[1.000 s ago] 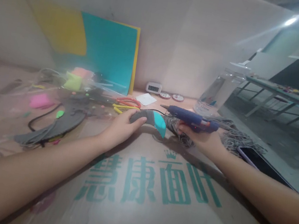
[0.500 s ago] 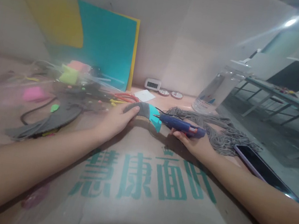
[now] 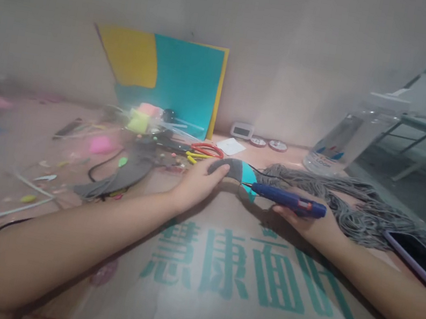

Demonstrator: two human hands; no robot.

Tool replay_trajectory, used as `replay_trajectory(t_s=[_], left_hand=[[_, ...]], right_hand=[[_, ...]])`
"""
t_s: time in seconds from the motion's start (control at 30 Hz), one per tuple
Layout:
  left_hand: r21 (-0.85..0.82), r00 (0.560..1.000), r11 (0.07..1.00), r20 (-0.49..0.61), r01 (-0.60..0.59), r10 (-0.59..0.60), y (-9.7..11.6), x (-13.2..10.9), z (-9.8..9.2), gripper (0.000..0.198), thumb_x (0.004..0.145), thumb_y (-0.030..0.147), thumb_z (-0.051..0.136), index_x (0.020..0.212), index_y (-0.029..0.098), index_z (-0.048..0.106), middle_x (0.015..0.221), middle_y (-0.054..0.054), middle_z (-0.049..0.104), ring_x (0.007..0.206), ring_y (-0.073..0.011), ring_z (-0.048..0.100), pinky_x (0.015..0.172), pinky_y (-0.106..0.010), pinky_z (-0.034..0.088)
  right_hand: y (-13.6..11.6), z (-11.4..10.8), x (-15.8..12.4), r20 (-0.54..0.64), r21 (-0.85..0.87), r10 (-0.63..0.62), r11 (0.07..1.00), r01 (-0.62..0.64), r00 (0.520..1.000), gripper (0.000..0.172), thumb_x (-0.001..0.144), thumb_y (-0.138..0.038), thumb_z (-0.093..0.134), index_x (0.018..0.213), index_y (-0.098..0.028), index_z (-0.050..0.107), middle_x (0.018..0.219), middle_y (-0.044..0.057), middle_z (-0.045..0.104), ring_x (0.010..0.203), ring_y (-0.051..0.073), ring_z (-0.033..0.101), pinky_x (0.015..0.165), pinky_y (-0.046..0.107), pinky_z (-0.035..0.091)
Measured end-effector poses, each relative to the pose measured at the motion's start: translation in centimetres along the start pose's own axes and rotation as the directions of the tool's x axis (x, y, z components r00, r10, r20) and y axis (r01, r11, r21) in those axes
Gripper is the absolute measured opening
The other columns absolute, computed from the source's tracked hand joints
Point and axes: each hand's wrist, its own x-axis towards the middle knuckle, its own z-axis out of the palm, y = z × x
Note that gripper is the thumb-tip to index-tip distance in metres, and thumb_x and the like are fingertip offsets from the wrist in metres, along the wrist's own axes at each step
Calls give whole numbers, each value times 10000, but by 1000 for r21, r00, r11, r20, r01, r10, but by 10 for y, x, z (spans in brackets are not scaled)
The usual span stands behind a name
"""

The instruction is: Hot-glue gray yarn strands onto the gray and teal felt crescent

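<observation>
A curved gray piece (image 3: 236, 169) with a turquoise end (image 3: 249, 179) is in my left hand (image 3: 202, 180), thumb on top. My right hand (image 3: 311, 219) is closed around a blue pen-like tool (image 3: 288, 198), apparently a glue gun. Its thin metal tip lies at the lower part of the turquoise end, near where it meets the gray. Whether the tip touches the piece cannot be made out. Both hands are above a sheet with large green characters (image 3: 223, 265).
Gray cord (image 3: 356, 205), a phone (image 3: 420, 259) and a clear bottle (image 3: 352, 134) are on the right. Behind stand a small digital clock (image 3: 242, 130) and turquoise and yellow sheets (image 3: 185, 84). Red-handled scissors (image 3: 207, 150), a gray curved piece (image 3: 124, 174) and scraps lie left.
The view has turned left, so everything sits further right in the picture. The tool's tip is now lower on the turquoise end, nearer the gray part. Both hands keep their holds.
</observation>
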Motion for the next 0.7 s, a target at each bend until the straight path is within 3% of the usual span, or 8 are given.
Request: replay_trajectory(t_s=[0.27,0.53,0.7], left_hand=[[-22,999,999,-10,-40,40,-3,-1,1,201,893,343,541,928,173,642,822,-29,665,875,-201,620,763,-281,476],[-51,999,998,-24,-27,25,-3,-1,2,221,869,340,573,1017,191,643,841,-28,652,839,-198,606,749,-286,469],[19,1000,1000,-12,-11,12,-3,-2,0,194,895,374,541,898,194,613,820,-18,631,808,-184,581,705,-268,437]], right_hand=[[1,0,1,-59,-78,17,997,-21,998,263,754,-473,667,722,-223,593,641,31,638,578,204,596,535,326,485],[-6,-6,-1,62,-36,32,999,-30,998,196,800,-412,655,791,-216,668,743,37,702,669,198,647,591,309,500],[-6,-2,-1,14,-87,34,996,-33,999,189,776,-385,679,742,-207,624,670,30,647,607,186,588,553,305,457]])
